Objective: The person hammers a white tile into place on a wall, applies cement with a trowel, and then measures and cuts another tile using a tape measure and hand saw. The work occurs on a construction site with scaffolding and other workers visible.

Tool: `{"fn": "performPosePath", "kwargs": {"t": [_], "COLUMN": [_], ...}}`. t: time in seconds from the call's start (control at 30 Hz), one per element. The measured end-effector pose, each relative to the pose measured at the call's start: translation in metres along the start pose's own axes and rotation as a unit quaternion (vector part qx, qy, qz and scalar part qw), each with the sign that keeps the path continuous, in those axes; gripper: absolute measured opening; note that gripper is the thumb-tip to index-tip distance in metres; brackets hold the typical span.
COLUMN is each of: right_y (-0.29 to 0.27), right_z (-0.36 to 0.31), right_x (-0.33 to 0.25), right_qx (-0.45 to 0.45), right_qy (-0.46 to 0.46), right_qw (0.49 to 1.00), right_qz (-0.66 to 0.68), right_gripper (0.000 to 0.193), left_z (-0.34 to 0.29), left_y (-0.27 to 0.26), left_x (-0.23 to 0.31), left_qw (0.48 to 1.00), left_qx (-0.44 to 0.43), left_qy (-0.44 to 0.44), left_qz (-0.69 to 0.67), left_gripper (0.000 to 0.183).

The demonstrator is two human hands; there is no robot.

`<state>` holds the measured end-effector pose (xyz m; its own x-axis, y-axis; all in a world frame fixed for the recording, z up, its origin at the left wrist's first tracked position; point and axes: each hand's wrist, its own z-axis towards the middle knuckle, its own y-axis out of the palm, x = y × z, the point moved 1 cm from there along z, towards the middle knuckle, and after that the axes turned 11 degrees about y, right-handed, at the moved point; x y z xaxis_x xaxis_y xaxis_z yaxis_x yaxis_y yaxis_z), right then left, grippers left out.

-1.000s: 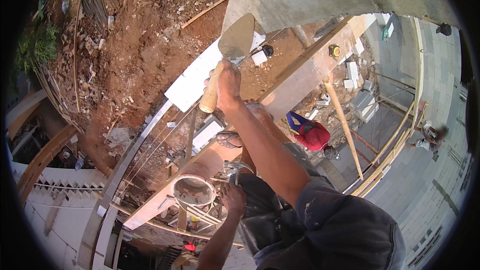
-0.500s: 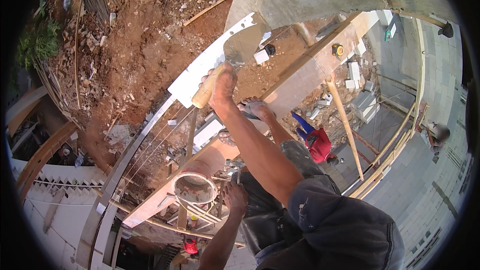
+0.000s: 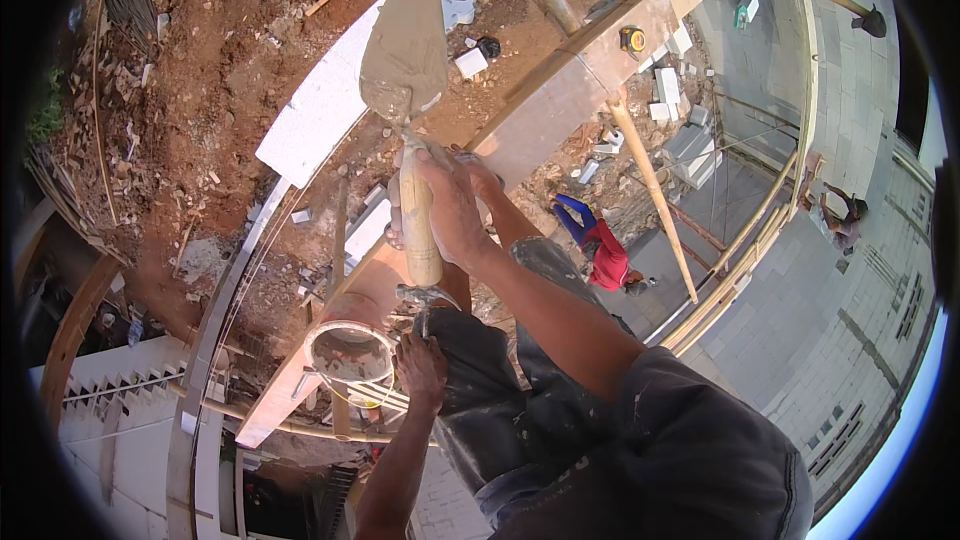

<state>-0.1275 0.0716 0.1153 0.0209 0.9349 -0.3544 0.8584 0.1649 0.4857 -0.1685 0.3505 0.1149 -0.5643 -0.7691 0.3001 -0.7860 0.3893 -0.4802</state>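
My right hand [image 3: 447, 195] is closed round the wooden handle of a trowel [image 3: 405, 50]. Its broad blade points away from me, smeared with grey mortar, and appears raised above the white block wall [image 3: 318, 105]. Lower down, my left hand [image 3: 420, 370] is closed on what looks like a hammer [image 3: 425, 296], its metal head showing above the fingers beside my knee. Just left of that hand a round bucket [image 3: 350, 322] with mortar inside stands by the long wooden board [image 3: 545, 125].
A yellow and black tape measure [image 3: 631, 40] lies on the board. A bamboo pole [image 3: 652, 195] slants beneath it. Far below, a person in red [image 3: 607, 252] bends among white blocks, and another person [image 3: 845, 215] is at the right. Rubble and reddish soil [image 3: 230, 70] lie left.
My right hand has lifted the trowel away from the wall's end and turned its blade upward. My left hand keeps its hold. The whole view has shifted.
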Motion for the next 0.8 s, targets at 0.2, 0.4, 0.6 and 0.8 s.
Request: {"fn": "performPosePath", "kwargs": {"t": [0.2,0.4,0.6,0.8], "right_y": [-0.098,-0.142,-0.15,-0.152], "right_z": [-0.074,-0.046,0.032,0.059], "right_x": [-0.002,-0.012,-0.032,-0.058], "right_qx": [0.07,0.203,0.213,0.025], "right_qy": [-0.043,-0.034,0.004,0.076], "right_qw": [0.986,0.973,0.97,0.975], "right_qz": [-0.145,-0.107,0.12,0.205], "right_gripper": [0.037,0.032,0.032,0.028], "left_z": [0.037,0.124,0.203,0.228], "left_y": [-0.028,-0.102,-0.181,-0.196], "left_x": [-0.019,-0.008,0.034,0.028], "left_qw": [0.998,0.985,0.9,0.89], "left_qx": [0.0,0.042,0.176,0.148], "left_qy": [0.063,0.131,0.364,0.355], "left_qz": [-0.016,0.107,0.161,0.244], "left_gripper": [0.029,0.025,0.023,0.02]}}
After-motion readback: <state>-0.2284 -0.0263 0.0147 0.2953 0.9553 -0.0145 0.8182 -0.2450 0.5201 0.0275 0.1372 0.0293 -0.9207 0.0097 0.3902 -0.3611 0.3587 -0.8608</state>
